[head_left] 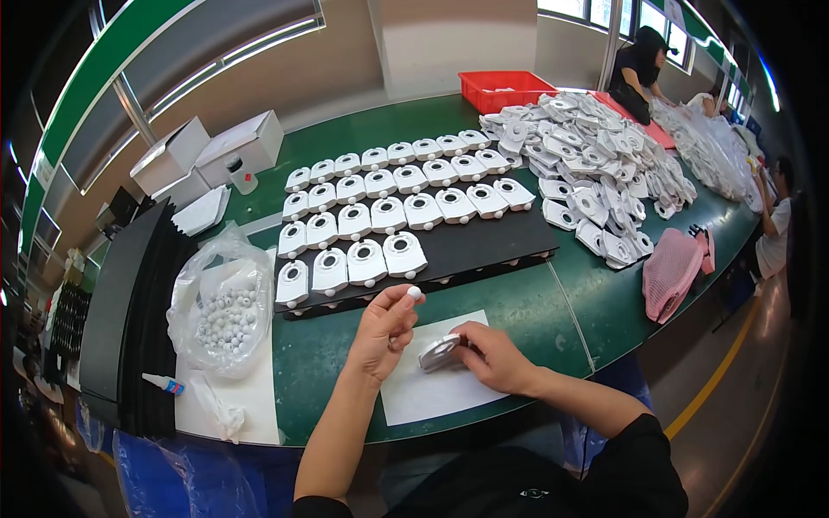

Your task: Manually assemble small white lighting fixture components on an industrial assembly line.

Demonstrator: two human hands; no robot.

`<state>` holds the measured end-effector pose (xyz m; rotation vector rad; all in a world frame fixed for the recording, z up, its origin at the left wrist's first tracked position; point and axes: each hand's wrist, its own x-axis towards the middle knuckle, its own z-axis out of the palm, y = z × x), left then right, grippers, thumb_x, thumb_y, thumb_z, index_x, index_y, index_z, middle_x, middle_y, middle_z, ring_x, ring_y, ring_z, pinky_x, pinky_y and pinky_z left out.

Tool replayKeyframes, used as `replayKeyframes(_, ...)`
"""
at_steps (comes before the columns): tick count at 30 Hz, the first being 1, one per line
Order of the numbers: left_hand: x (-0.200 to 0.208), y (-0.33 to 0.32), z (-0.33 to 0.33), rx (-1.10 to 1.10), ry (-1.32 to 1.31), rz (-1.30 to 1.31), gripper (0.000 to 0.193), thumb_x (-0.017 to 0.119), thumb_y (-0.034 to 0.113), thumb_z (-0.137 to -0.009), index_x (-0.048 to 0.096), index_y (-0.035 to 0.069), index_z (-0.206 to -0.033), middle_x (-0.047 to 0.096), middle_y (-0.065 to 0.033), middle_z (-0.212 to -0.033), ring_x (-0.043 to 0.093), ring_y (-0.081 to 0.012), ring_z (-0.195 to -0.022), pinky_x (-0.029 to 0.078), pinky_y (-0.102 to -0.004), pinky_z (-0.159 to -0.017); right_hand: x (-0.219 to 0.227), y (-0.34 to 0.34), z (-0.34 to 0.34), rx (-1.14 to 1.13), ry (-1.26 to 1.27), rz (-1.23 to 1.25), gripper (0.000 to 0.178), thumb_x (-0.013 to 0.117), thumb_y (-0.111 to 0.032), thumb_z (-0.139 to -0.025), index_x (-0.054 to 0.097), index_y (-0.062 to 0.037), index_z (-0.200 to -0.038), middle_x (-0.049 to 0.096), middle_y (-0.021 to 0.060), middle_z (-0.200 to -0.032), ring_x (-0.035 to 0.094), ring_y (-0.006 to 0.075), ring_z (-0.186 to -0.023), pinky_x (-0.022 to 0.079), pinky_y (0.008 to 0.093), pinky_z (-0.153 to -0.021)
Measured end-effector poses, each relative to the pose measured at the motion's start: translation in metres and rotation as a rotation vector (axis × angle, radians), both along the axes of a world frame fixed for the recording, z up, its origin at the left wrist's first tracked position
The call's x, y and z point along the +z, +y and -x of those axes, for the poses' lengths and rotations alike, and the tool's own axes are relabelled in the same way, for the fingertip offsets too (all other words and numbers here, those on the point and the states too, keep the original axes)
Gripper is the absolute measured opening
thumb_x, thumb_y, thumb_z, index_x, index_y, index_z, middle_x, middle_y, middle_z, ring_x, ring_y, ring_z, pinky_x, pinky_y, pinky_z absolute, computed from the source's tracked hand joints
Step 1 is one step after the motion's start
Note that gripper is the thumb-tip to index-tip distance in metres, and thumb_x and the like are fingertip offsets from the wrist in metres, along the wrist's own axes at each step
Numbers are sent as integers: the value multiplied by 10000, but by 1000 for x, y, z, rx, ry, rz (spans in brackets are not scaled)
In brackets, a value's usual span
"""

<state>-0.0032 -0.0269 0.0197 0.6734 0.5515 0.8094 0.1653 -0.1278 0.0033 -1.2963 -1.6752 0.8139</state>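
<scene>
Between the thumb and fingertips of my left hand is a small white ball, raised just in front of the black foam board. My right hand grips a white plastic housing by its edge, tilted over a white paper sheet. Several matching white housings, each with a round dark-rimmed opening, stand in rows on the board. Small white balls show at the lower ends of many of them. A clear plastic bag left of the board holds loose white balls.
A small glue bottle lies left, beside stacked black foam boards. Loose housings form a large heap at right, near a red crate and a pink mesh bag. White boxes stand back left. Co-workers sit far right.
</scene>
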Motion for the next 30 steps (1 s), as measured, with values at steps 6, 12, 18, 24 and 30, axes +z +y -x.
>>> replayKeyframes(6,-1,1,1,-25,-20,-9,207,606,59,-806,547,49,-1004,583,-52,-917,357,-18,-533,228,-138,-375,-1,-1,-1,35,134,162,163,509,-40,-852,495,-41,-1015,554,53,-832,549,127,-744,445,268,-639)
replayKeyframes(12,4,-5,-3,-77,58,-52,293,592,12,-798,528,20,-1084,593,-64,-973,399,-24,-580,246,-133,-400,-2,6,-26,118,1170,459,218,475,-102,-900,474,-125,-1117,554,47,-1068,533,150,-956,446,307,-793)
replayKeyframes(18,7,-11,-5,-175,172,-97,259,593,133,-835,559,23,-1067,601,-46,-913,415,-30,-577,275,-138,-413,-9,7,-35,177,1342,504,255,474,-98,-895,488,-154,-1143,544,33,-1106,510,162,-1030,422,344,-855)
replayKeyframes(24,8,-13,-8,-171,232,-82,170,593,149,-843,574,41,-972,578,-14,-827,410,-19,-573,263,-137,-406,-6,12,-32,187,1086,171,167,526,-33,-851,481,-111,-992,542,68,-1062,518,164,-963,413,323,-860)
replayKeyframes(30,7,-11,-4,-80,117,-120,129,607,67,-807,565,56,-929,541,6,-786,344,-16,-540,227,-134,-408,27,13,-48,63,-203,-711,237,692,17,-640,565,-85,-813,625,73,-949,561,227,-869,460,310,-758)
